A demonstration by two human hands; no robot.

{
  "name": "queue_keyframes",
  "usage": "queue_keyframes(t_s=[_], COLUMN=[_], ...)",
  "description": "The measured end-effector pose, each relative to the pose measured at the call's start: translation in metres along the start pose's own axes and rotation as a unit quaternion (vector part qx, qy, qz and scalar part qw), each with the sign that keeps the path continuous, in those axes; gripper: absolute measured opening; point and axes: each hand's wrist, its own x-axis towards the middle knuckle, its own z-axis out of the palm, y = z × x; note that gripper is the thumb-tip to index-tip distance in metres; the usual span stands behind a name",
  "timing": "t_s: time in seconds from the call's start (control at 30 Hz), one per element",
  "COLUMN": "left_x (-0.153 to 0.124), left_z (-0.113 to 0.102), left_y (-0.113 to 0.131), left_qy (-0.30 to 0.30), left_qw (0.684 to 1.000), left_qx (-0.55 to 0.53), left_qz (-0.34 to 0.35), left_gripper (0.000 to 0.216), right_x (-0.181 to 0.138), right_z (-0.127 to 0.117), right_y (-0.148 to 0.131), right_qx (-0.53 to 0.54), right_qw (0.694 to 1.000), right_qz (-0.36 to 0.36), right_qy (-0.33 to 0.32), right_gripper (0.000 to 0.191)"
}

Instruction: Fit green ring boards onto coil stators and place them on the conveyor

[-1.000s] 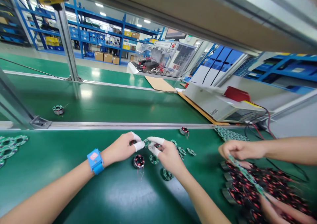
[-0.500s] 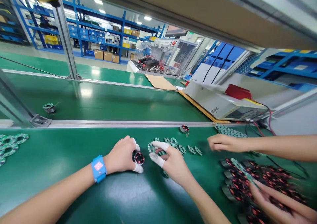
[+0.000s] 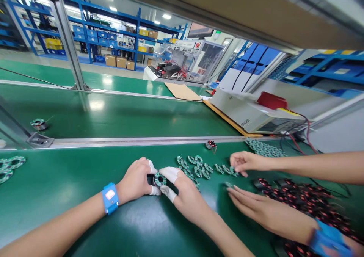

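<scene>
My left hand [image 3: 137, 178], with white finger cots and a blue wrist strap [image 3: 110, 198], is closed around a small motor stator [image 3: 155, 179] just above the green bench. A green ring-shaped circuit board [image 3: 160, 179] sits against the stator's face, turned toward my right. Thumb and forefinger of my right hand [image 3: 182, 192], also in white cots, close on the edge of that board. To the right of my hands several loose ring boards [image 3: 198, 170] lie scattered on the bench.
Another person's hands [image 3: 250, 162] work at the right with ring boards. Piled stators [image 3: 307, 204] lie beyond them. One stator [image 3: 211, 146] stands near the metal rail [image 3: 142, 141], another [image 3: 39, 124] behind it at left. Joined boards [image 3: 264, 148] lie near a grey instrument [image 3: 253, 113].
My right hand has moved left with a ring board and brought it onto the stator in my left hand. The other person's hands have moved left, one holding a board near the loose ones.
</scene>
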Motion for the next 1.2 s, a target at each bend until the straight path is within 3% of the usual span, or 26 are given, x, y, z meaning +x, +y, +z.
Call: queue_keyframes(t_s=[0.27,0.5,0.67,0.77,0.83,1.0,1.2], left_x=[-0.002,-0.001,-0.004,-0.011,-0.016,-0.021,-0.023], left_z=[0.002,0.004,-0.011,-0.023,-0.026,-0.017,-0.006], left_y=[-0.002,-0.002,0.006,0.014,0.019,0.023,0.020], left_qy=[0.007,-0.002,-0.028,-0.022,-0.027,-0.062,-0.031], left_qw=[1.000,0.999,0.999,1.000,0.997,0.966,0.944], left_qx=[-0.005,0.027,0.023,0.002,0.042,0.198,0.251], left_qz=[-0.007,-0.020,-0.017,0.018,0.061,0.152,0.212], left_gripper=[0.028,0.021,0.025,0.028,0.026,0.022,0.033], right_x=[-0.005,0.006,0.012,0.012,0.011,0.009,0.008], right_z=[0.012,0.008,0.003,0.003,0.002,0.001,0.015], right_y=[0.003,0.001,-0.002,-0.003,-0.002,0.004,0.009], right_qx=[-0.050,0.031,0.044,0.057,0.073,0.148,0.146], right_qw=[0.998,0.999,0.998,0.997,0.995,0.986,0.987], right_qz=[0.005,0.036,0.042,0.059,0.063,0.057,0.069], right_qy=[0.032,0.006,-0.006,-0.008,-0.014,-0.054,-0.002], right_gripper=[0.035,0.033,0.030,0.028,0.029,0.041,0.042])
